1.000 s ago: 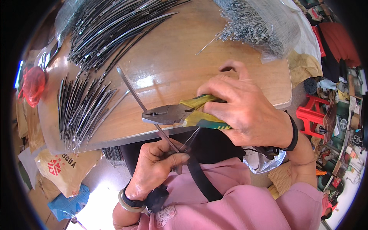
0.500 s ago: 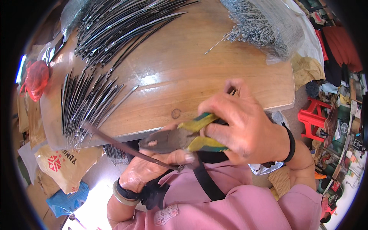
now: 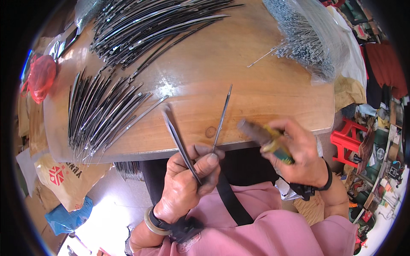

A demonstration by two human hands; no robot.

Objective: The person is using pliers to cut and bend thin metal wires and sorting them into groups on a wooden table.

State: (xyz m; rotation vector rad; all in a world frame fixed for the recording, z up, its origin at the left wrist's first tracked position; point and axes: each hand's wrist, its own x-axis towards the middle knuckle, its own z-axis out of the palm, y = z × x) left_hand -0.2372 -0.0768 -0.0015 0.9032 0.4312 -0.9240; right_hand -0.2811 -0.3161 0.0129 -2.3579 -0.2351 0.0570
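Yellow-green pliers angled in right hand; left hand pinches metal strips.

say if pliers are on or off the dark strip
Off: the right hand holds the pliers apart from the dark metal strip in the left hand.

Wooden table, red stool, brightly lit floor
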